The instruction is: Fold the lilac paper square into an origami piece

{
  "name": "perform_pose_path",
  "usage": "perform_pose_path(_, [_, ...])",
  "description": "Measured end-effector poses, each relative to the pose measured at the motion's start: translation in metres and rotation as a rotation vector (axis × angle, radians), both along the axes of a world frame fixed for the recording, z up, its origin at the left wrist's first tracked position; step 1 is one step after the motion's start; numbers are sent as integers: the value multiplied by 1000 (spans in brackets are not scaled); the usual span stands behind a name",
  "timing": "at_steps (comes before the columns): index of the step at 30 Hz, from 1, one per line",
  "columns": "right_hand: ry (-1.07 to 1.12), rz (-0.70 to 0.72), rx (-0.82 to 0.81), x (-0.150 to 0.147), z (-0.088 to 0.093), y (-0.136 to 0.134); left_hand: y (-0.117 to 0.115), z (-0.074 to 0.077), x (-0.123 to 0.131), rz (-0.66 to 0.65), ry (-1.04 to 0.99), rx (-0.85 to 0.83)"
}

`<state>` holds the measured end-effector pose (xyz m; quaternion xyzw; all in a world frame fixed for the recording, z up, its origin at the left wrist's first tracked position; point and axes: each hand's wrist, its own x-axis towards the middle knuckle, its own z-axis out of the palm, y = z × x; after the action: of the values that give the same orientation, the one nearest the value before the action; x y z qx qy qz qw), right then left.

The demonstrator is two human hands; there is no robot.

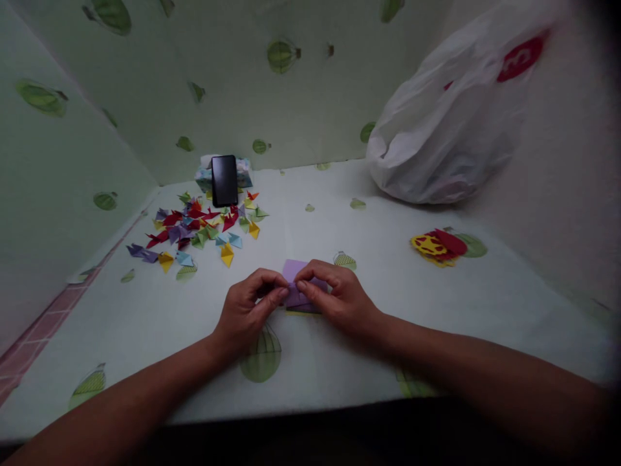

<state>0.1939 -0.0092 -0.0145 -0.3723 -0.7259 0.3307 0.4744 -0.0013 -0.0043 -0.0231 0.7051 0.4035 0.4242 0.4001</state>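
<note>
Over the middle of the table, my left hand (252, 305) and my right hand (343, 299) meet fingertip to fingertip. Both pinch a small piece of purple folded paper (292, 296), mostly covered by the fingers. Its exact folded shape cannot be made out. Right beneath it lies a stack of square paper sheets (295, 266), purple on top with a yellow edge showing at the front. To the left, beyond my left hand, spreads a pile of folded paper cranes (198, 236) in red, purple, yellow, green and blue.
Behind the cranes, a black phone (224, 181) leans upright against a tissue box (246, 172). A bulging white plastic bag (446, 129) stands at the back right. Red and yellow paper cutouts (436, 246) lie on the right of the balloon-patterned tablecloth (320, 362).
</note>
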Motion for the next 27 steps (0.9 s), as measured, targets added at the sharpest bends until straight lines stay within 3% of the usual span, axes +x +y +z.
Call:
perform_pose_path(17, [-37,59,-1,1,-4,1,0,3,-1,-12,93,23])
perform_pose_path(27, [-2,103,-99,2,-2,2,-1,3,0,-6,77,-3])
